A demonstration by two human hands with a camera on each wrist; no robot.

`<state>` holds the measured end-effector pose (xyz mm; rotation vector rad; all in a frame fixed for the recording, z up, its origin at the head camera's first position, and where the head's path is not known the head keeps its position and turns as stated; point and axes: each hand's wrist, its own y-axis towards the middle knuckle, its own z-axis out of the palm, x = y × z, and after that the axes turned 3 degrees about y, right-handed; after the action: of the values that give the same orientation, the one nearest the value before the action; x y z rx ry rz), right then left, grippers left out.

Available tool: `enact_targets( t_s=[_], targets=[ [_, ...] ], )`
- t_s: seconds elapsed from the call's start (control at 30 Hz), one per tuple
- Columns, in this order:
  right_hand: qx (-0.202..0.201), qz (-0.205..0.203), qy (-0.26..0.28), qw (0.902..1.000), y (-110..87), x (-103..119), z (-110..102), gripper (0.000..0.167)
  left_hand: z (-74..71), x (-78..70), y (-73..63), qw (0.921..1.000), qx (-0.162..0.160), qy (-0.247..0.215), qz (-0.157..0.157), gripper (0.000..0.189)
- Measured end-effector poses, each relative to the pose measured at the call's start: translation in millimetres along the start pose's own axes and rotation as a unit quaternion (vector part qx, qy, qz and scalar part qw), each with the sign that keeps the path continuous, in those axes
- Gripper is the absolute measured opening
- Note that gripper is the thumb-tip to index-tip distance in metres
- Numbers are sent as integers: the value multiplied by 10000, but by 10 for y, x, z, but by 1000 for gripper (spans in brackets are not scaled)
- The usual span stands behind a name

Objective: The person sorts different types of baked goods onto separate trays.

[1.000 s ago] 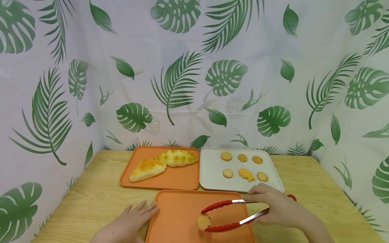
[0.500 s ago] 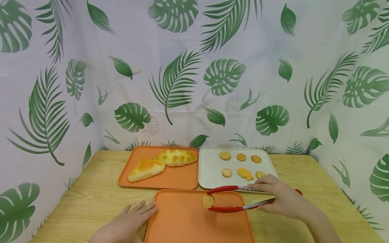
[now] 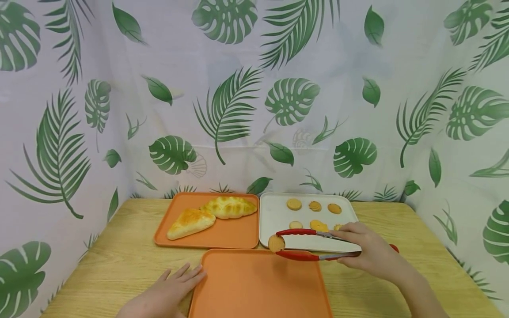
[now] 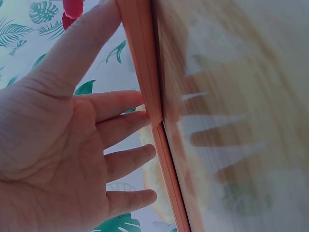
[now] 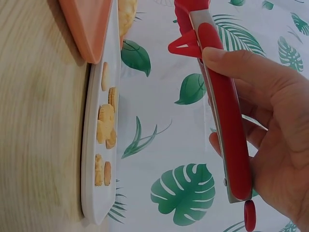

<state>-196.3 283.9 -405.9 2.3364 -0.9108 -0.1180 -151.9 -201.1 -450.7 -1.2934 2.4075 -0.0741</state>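
Note:
My right hand [image 3: 367, 247] grips a pair of red and steel tongs [image 5: 226, 116], thumb on one arm and fingers round the other. A round cookie [image 3: 276, 243] is pinched between the tong tips, above the far edge of the near orange tray [image 3: 258, 282]. Behind it lies a white tray [image 3: 267, 216] with two rows of cookies; the tongs overlap its front row, and the hand partly covers a cookie at the right. My left hand [image 3: 165, 291] rests with straight, spread fingers at the left rim of the near orange tray; in the left wrist view its fingertips touch that rim.
A second orange tray [image 3: 234, 234] at the back left bears a triangular bread [image 3: 191, 224] and a braided bread [image 3: 228, 207]. All three trays sit on a wooden table [image 3: 107, 251]. A leaf-patterned cloth [image 3: 238, 110] hangs behind and at both sides.
The right hand has carried the tongs and the cookie away from me, from over the middle of the near orange tray to its far edge. The left hand has stayed in place.

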Motion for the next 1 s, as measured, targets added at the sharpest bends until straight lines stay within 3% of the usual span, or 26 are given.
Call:
enact_targets(
  t_s=[0.37, 0.6, 0.83, 1.0],
  targets=[
    [189, 681, -209, 9973, 103, -97, 83, 57, 3, 15, 15, 9999, 66, -58, -50, 100],
    [512, 1257, 24, 9907, 224, -308, 212, 53, 12, 24, 37, 9999, 130, -6, -113, 100],
    [629, 1464, 60, 9872, 378, -540, 380, 54, 18, 36, 29, 9998, 144, -14, -113, 98],
    [881, 1859, 7, 9786, 510, -660, 474, 54, 12, 40, 17, 9999, 83, 46, -110, 98]
  ],
)
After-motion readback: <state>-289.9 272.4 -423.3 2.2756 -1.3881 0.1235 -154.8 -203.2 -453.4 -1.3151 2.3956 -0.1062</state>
